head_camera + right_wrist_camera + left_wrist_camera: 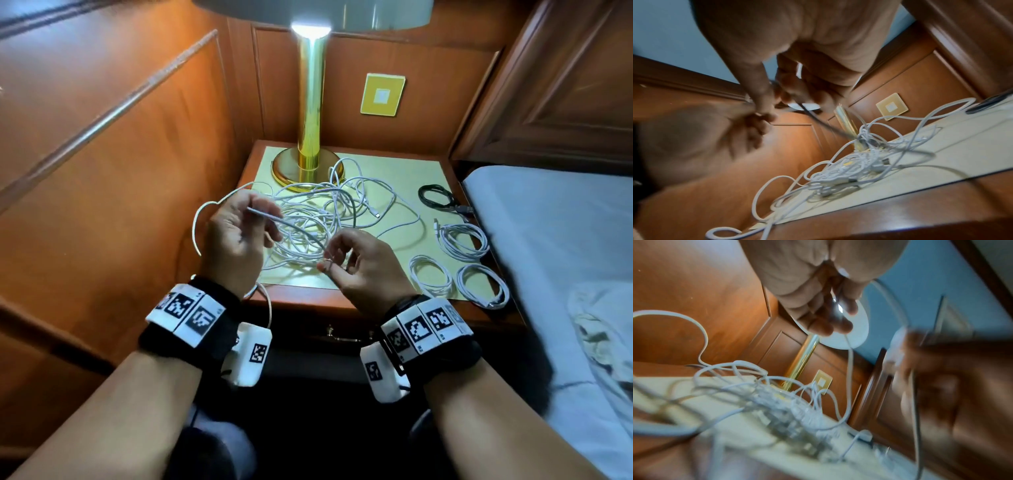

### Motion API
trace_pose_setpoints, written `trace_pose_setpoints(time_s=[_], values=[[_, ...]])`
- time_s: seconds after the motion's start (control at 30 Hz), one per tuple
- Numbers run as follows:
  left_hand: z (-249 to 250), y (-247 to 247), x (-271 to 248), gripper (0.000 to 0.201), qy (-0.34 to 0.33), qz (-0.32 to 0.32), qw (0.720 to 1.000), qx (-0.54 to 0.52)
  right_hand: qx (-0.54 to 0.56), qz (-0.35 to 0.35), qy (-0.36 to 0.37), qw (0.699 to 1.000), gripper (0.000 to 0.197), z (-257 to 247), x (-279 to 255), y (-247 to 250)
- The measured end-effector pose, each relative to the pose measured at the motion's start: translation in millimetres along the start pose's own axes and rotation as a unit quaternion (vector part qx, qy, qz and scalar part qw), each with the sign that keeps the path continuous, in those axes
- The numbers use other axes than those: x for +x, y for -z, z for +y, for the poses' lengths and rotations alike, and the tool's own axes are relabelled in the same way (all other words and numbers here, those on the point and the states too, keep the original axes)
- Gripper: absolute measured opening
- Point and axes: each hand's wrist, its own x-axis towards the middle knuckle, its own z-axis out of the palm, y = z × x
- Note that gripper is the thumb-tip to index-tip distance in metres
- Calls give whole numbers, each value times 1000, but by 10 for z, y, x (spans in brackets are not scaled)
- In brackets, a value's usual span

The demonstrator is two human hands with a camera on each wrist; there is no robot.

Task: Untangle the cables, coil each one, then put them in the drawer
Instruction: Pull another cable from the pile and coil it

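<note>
A tangle of white cables point(329, 219) lies in the middle of the nightstand top point(421, 168); the same tangle point(851, 168) shows in the right wrist view. My left hand point(239, 233) is raised above the front left corner and pinches one white cable point(267, 216) that loops out past the table's left edge. My right hand point(352, 263) pinches the same cable lower down, near the front edge. Three coiled white cables point(462, 240) and a coiled black cable point(436, 197) lie along the right side. The drawer point(342, 337) under the top is shut.
A brass lamp point(310, 113) stands at the back left of the nightstand, its base touching the tangle. Wood panelling closes in the left and back. A bed with a white sheet point(555, 246) runs along the right side.
</note>
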Motion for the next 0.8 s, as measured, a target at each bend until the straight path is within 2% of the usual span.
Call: trace_pose_setpoints(time_s=[0.1, 0.23, 0.3, 0.4, 0.47, 0.5, 0.57, 0.6, 0.67, 0.73, 0.8], values=[[106, 91, 41, 27, -6, 65, 997, -51, -115, -20, -101, 988, 17, 196, 46, 42], [89, 193, -23, 29, 27, 67, 991, -110, -85, 46, -201, 975, 31, 318, 94, 138], [86, 199, -51, 31, 43, 53, 988, -139, -60, 52, -205, 976, 42, 291, 93, 155], [83, 148, -73, 28, 78, 20, 977, -200, -23, -8, -179, 983, 51, 214, 71, 103], [93, 98, -94, 26, 91, 1, 971, -222, 15, -44, -155, 987, 49, 173, 48, 59], [102, 84, -103, 28, 93, -5, 969, -227, 34, -49, -143, 988, 42, 160, 40, 41], [112, 79, -105, 30, 101, -8, 968, -231, 47, -25, -126, 991, 19, 147, 50, 41], [107, 79, -95, 25, 109, -7, 966, -232, 51, -1, -123, 991, 16, 142, 62, 53], [72, 71, -71, 15, 137, -8, 965, -226, 100, 52, -135, 984, 19, 121, 90, 91], [-2, 44, -69, 26, 169, -21, 969, -178, 194, 85, -153, 965, 22, 92, 114, 135], [-83, 11, -98, 39, 181, -71, 977, -87, 265, 94, -159, 946, 24, 49, 119, 145]])
